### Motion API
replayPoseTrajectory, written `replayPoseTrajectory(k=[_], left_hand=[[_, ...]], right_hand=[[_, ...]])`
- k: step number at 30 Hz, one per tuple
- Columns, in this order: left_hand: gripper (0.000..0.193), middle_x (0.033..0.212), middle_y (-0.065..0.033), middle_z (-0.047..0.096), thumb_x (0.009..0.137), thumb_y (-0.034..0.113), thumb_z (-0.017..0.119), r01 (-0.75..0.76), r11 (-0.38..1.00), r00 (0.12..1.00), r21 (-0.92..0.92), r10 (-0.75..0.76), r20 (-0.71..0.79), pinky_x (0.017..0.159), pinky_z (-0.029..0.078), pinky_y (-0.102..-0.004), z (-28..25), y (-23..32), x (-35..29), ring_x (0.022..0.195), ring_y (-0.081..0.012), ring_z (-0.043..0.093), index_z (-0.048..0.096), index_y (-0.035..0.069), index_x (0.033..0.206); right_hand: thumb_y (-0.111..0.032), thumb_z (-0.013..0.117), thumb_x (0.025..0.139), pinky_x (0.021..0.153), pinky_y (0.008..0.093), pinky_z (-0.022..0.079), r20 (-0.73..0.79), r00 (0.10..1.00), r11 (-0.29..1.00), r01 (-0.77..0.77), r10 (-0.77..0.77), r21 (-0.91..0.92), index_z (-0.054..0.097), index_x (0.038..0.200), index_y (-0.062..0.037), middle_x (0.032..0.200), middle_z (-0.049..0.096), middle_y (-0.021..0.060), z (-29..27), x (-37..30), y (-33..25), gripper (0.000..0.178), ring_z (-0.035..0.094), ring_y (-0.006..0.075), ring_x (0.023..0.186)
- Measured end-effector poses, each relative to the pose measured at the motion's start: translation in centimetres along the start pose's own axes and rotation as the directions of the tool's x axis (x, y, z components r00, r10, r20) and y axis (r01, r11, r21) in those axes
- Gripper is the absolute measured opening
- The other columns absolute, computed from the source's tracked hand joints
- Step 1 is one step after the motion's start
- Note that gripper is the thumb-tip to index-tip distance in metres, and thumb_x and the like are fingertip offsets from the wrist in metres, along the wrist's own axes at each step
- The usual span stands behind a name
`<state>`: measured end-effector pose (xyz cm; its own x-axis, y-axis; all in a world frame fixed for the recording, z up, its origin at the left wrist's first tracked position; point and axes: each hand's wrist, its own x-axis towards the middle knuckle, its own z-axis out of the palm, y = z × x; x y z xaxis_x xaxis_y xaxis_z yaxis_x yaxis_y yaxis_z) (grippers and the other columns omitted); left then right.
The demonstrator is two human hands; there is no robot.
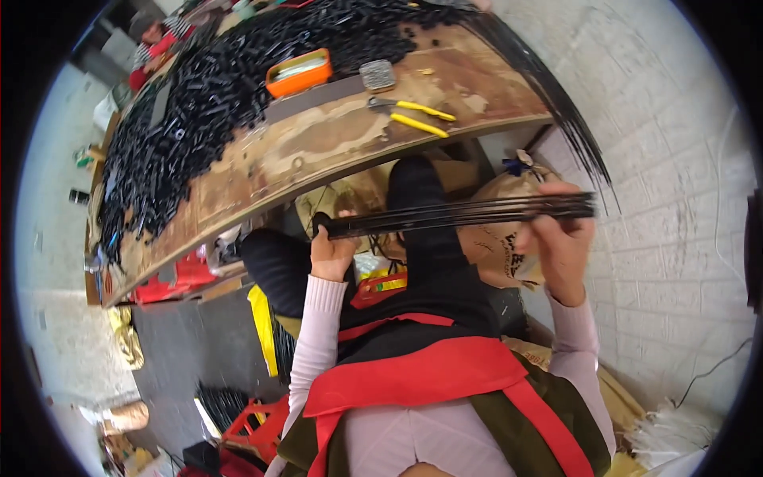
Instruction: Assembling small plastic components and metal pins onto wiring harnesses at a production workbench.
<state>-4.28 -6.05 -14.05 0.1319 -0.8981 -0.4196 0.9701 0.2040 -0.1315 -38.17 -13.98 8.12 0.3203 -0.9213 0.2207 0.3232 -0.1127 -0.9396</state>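
Note:
A bundle of long, thin black rods (445, 216) is held level above my lap, just in front of the workbench edge. My left hand (332, 253) is closed around its left end; something black covers one fingertip. Toward the other end, my right hand (563, 242) grips the bundle between thumb and fingers, slightly blurred. The rods' right ends stick out a little past that hand and fan slightly apart. I cannot tell whether they are plastic or metal.
On the wooden workbench (318, 147) lie a big heap of short black pieces (214, 103), an orange tray (299, 73), a clear box (377, 75) and yellow-handled cutters (413, 115). More long black rods (584, 143) overhang its right end. A brown sack (497, 238) stands below. Another person (155, 44) sits far left.

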Motion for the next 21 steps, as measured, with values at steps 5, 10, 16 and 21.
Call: replayPoseTrajectory(k=[5, 10, 16, 21], left_hand=[[0.061, 0.115, -0.0140, 0.062, 0.097, 0.054, 0.046, 0.518, 0.813, 0.853, 0.266, -0.468, -0.230, 0.093, 0.048, -0.0401, -6.6, -4.6, -2.9, 0.099, -0.0255, 0.060, 0.051, 0.001, 0.125], [0.035, 0.105, -0.0041, 0.062, 0.103, 0.027, 0.047, -0.362, 0.129, 0.932, 0.923, 0.016, 0.363, 0.088, 0.045, -0.0257, 7.3, -8.4, -7.7, 0.095, -0.0118, 0.056, 0.061, 0.002, 0.123], [0.034, 0.112, -0.0040, 0.063, 0.092, 0.009, 0.065, -0.444, 0.054, 0.896, 0.895, 0.060, 0.440, 0.094, 0.045, -0.0271, 12.4, -6.1, -10.9, 0.106, -0.0105, 0.057, 0.060, 0.001, 0.125], [0.027, 0.106, -0.0034, 0.062, 0.085, 0.006, 0.074, -0.331, 0.307, 0.927, 0.892, -0.071, 0.369, 0.084, 0.047, -0.0255, 12.1, -3.7, -10.7, 0.097, -0.0094, 0.058, 0.065, 0.004, 0.110]], right_hand=[[0.013, 0.064, 0.081, 0.057, 0.0243, 0.052, 0.292, 0.945, 0.986, -0.115, 0.147, -0.123, 0.062, 0.111, 0.0043, 0.087, 0.057, 0.0067, 3.8, 0.2, 1.9, 0.031, 0.063, 0.0146, 0.064], [0.007, 0.067, 0.083, 0.059, 0.0231, 0.051, 0.450, 0.853, 0.963, -0.213, 0.266, -0.167, 0.066, 0.108, 0.0019, 0.090, 0.055, 0.0044, 7.0, 0.7, 7.0, 0.025, 0.063, 0.0110, 0.068], [0.003, 0.071, 0.081, 0.053, 0.0213, 0.049, 0.512, 0.765, 0.909, -0.407, 0.391, -0.085, 0.065, 0.103, 0.0010, 0.079, 0.063, 0.0035, 10.7, 3.6, 8.2, 0.023, 0.062, 0.0094, 0.061], [0.005, 0.075, 0.075, 0.057, 0.0217, 0.048, 0.629, 0.619, 0.841, -0.531, 0.470, -0.105, 0.061, 0.089, -0.0012, 0.084, 0.062, 0.0024, 11.6, 4.6, 8.3, 0.021, 0.060, 0.0086, 0.064]])
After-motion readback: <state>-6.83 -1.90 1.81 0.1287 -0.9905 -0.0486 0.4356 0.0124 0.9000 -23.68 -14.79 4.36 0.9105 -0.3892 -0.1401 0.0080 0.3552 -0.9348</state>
